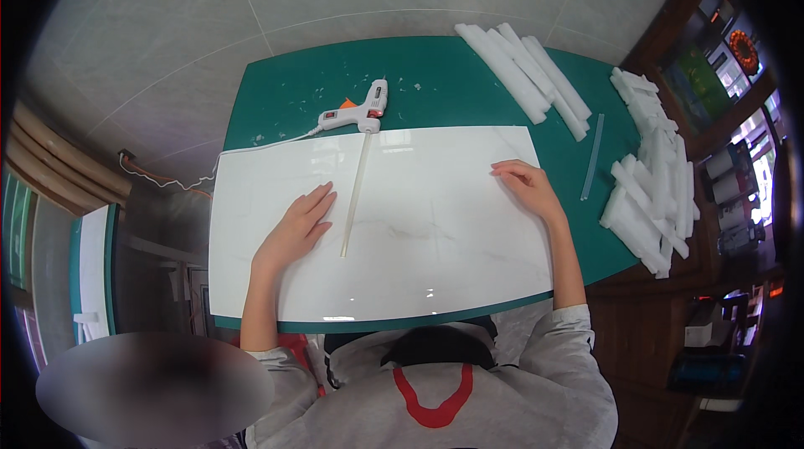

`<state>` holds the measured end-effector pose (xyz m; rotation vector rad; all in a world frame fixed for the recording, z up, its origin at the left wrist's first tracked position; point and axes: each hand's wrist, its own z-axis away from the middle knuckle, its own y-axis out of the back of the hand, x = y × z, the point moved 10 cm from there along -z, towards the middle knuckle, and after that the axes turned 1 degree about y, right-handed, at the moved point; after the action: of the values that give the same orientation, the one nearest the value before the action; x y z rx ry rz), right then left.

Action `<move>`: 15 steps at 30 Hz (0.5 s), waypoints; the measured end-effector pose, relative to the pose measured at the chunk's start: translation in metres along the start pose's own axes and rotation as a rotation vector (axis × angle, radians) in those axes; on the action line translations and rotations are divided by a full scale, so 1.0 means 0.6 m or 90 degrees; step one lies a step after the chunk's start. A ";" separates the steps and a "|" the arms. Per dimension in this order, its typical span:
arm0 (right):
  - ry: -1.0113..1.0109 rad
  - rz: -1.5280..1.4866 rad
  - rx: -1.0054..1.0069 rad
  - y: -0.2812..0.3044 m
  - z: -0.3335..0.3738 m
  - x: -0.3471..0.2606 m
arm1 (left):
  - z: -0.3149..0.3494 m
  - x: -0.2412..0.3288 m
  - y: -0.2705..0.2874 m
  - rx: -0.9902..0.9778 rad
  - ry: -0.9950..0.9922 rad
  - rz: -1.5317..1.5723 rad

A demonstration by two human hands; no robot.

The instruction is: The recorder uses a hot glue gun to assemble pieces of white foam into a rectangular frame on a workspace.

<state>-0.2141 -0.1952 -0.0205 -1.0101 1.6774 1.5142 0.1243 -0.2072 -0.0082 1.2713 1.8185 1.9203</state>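
Observation:
A large glossy white board (435, 231) with faint marbling lies on the green table in front of me. My left hand (300, 224) rests on its left half, fingers stretched out and holding nothing. On the right part of the board lies my right hand (529, 188), its fingers extended toward the left, also without anything in it. Between them, nearer the left hand, a long translucent glue stick (357, 198) sticks out of a white hot glue gun (356, 114). The gun lies on its side just beyond the board's far edge, its cord running left.
Several white foam strips (526, 80) lie at the table's far right. More foam pieces (649, 189) are piled along the right edge. A loose clear glue stick (593, 157) lies beside that pile. White scraps dot the green tabletop (276, 85). A wall stands behind the table.

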 end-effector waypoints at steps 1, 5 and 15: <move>0.017 -0.010 0.008 0.002 0.000 -0.003 | 0.000 0.001 0.000 0.000 -0.003 -0.004; 0.014 0.000 0.008 0.000 0.001 -0.005 | 0.002 0.000 0.000 0.000 0.003 0.000; -0.017 0.004 -0.007 -0.001 0.000 0.003 | 0.001 -0.006 -0.003 -0.004 0.009 0.007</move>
<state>-0.2146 -0.1954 -0.0220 -0.9866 1.6562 1.5365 0.1263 -0.2089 -0.0116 1.2722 1.8151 1.9436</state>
